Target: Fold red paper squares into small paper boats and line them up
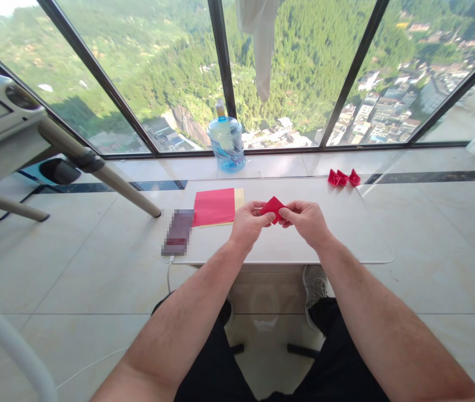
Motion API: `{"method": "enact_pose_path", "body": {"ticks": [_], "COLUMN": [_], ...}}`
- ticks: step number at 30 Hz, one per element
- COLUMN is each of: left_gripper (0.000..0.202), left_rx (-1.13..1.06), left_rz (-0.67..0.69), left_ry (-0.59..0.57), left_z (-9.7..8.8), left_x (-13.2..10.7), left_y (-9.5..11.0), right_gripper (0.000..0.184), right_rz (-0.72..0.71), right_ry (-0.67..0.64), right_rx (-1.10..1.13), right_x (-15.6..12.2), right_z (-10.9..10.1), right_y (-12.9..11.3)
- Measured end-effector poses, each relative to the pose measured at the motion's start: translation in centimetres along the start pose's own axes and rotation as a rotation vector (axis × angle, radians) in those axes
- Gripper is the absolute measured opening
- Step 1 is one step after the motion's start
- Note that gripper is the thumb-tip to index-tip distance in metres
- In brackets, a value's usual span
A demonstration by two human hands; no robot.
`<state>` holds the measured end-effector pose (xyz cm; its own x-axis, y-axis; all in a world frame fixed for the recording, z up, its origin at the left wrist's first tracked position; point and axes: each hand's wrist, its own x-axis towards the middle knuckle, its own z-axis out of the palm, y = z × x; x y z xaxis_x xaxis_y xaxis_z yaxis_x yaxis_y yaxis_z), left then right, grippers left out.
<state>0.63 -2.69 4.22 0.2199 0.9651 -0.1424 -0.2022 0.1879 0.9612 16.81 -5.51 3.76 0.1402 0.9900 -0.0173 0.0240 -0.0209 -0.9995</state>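
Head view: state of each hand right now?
Left hand: closed, pinching the left side of the folded red paper.
Right hand: closed, pinching the right side of the same folded red paper.

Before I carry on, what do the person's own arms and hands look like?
The left arm and right arm are bare to the picture's edge, with no sleeve, watch or bracelet showing. The left hand and right hand wear no gloves.
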Motion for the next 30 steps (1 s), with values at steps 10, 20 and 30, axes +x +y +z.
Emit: {"method": "enact_pose_path", "body": {"ticks": [10,20,30], "left_gripper": [0.035,0.024,0.015], "left_rx": [-0.075,-0.193,0.247], "left_rz": [-0.063,-0.23,0.211], "left_ry": [0.042,-0.054,0.288], "left_z": [-0.5,-0.8,0.9], "left_x": [0.2,0.1,-0.6], "left_y": [0.0,0.7,-1.0], "right_gripper": [0.041,0.038,0.039], "right_rz": [0.07,0.027,-0.121], "right_ry": [-0.072,-0.069,0.214], "right_rx": [-0.027,0.004,-0.175], "right_x": [0.0,0.2,-0.7], "right_z": [-0.7,-1.1,2.7], "right_y": [-0.3,-0.1,1.0]}}
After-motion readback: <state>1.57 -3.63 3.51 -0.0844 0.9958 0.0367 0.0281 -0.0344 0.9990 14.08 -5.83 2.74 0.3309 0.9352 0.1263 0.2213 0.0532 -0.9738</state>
